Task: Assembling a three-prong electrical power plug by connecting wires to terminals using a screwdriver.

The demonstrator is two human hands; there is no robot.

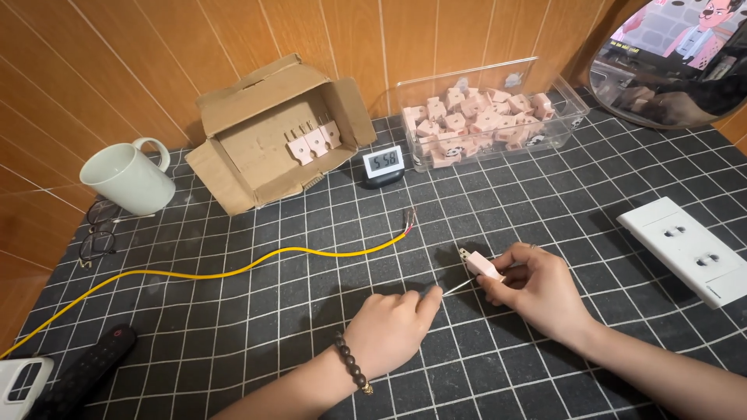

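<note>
- A dark mat (327, 311) with a white grid covers the table, backed by a wood-panelled wall.
- An open cardboard box (276, 132) stands at the back left with a few pink plugs inside; a clear plastic bin (568, 97) at back right is heaped with more of them.
- A white mug (128, 179) sits far left, and a white socket strip (692, 249) lies at the right edge.
- A yellow cable (233, 272) runs from the left edge to the middle, its bared wire ends just above the hands.
- A small digital clock (384, 165) stands between box and bin.
- The right hand (537, 292) pinches a pink plug (481, 266) between closed fingertips, prongs pointing up-left.
- The left hand (393, 330), fingers curled shut, grips a thin screwdriver (455, 288) whose tip meets the plug.
- To work well, I would hold the plug steady and keep the tool in line with it.
- Open mat lies in front and to the left; the cable ends are the nearest obstacle.
</note>
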